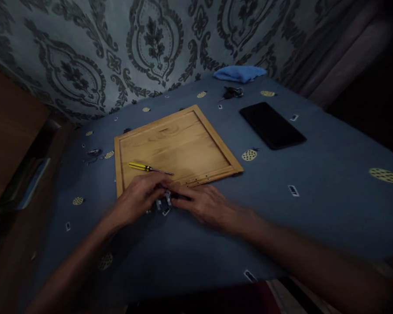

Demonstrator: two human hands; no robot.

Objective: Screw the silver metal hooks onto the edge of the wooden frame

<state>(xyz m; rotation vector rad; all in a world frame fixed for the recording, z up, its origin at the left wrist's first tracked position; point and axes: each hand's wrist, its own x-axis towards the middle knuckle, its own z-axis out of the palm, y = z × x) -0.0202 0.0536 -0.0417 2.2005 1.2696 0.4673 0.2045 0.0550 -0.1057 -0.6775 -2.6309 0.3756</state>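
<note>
My left hand (140, 197) and my right hand (203, 203) meet at the near edge of a square wooden panel (177, 144) with a raised frame. Both hands have their fingers curled around a small metal fitting (165, 203), silvery with a dark part, lying on the blue cloth just in front of the panel. The fitting is half hidden by the fingers. A yellow-handled screwdriver (146, 167) lies on the panel, just beyond my left hand. A row of small holes (199, 179) runs along the panel's near frame.
A blue patterned cloth (314, 174) covers the table. A black phone (271, 125) lies at the right, a bunch of keys (232, 92) and a folded blue rag (239, 73) at the back. Small metal parts (94, 153) lie left of the panel. Patterned wallpaper stands behind.
</note>
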